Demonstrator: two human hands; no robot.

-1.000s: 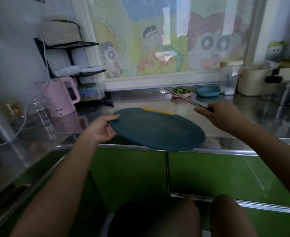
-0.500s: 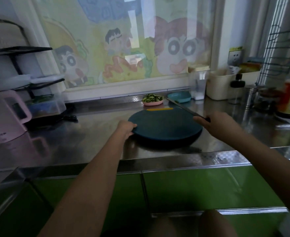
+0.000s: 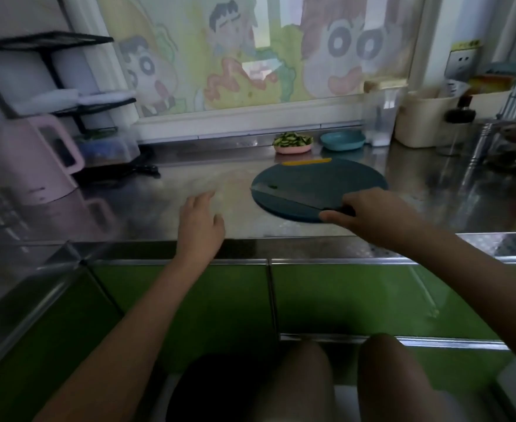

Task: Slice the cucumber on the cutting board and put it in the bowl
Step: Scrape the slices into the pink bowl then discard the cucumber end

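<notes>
A round dark-teal cutting board (image 3: 336, 181) with a yellow strip at its far edge lies flat on the steel counter. My right hand (image 3: 363, 213) grips a knife (image 3: 284, 196) by its handle, and the blade lies across the board's near part, pointing left. A tiny green scrap sits by the blade's tip. Left of the board, my left hand (image 3: 200, 222) hovers over the counter with fingers apart, holding nothing. Behind the board, a pink bowl (image 3: 293, 148) holds cucumber slices (image 3: 291, 139).
A blue dish (image 3: 342, 141) stands next to the pink bowl. A pink kettle (image 3: 42, 166) and a black wire shelf (image 3: 58, 68) are at the left. A clear jar (image 3: 380, 117), a cream tub (image 3: 427, 120) and bottles crowd the back right. Green cabinet fronts (image 3: 342, 296) lie below the counter edge.
My left hand has let go of the board, which now lies flat on the counter, and drawn back to the left. The knife came down from pointing away to lying across the board.
</notes>
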